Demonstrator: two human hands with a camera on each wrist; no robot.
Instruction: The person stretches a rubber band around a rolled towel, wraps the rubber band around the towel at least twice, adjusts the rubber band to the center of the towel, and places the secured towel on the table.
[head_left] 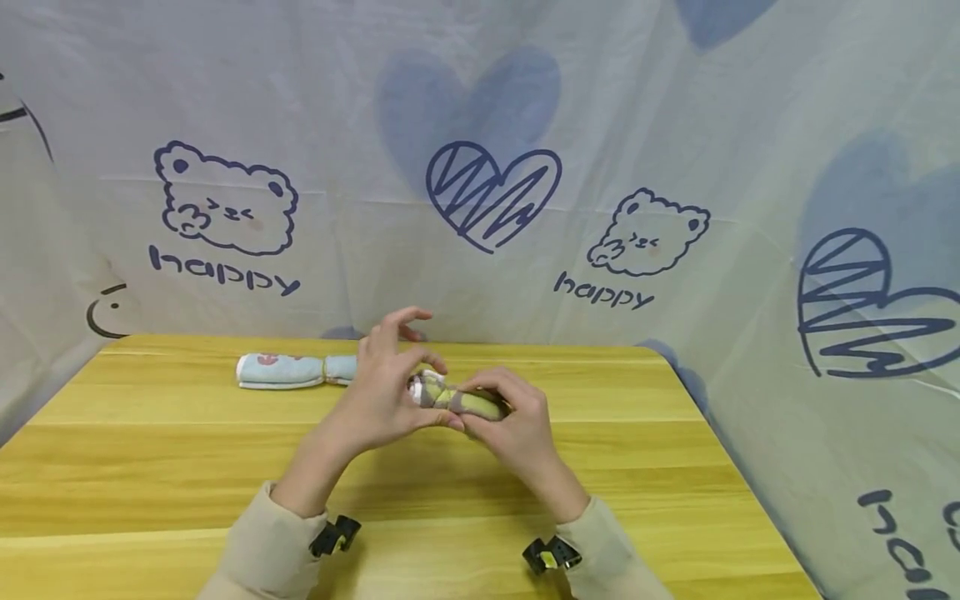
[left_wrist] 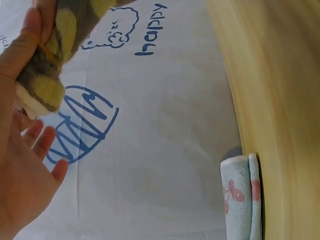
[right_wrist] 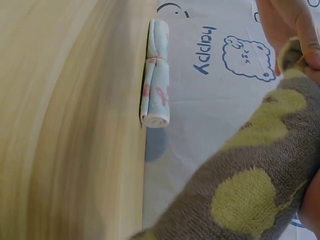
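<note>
Item 1: one rolled towel (head_left: 480, 405), grey-brown with yellow patches and a white end; a thin yellowish band (left_wrist: 50, 56) draws it in at the waist. Position: raised in the hands above the table (head_left: 195, 475), toward the middle of its far edge.

Right hand (head_left: 519, 422): gripping item 1, thumb along the near side, fingers over the far side.

Left hand (head_left: 384, 393): at the white end; thumb against the roll by the band, remaining fingers loosely bent, spread and away from the cloth.

Item 2: one pale blue towel (head_left: 281, 372) with reddish print, rolled and tied about its middle. Position: lying along the table's far edge, nearer the far left corner than the far right; right end hidden behind the left hand in the head view.

Fittings: beige sleeves (head_left: 266, 542), a black device at each cuff; wood-grain tabletop; behind the far edge, a pale cloth (head_left: 360, 250) printed with hearts, bears and "happy".
</note>
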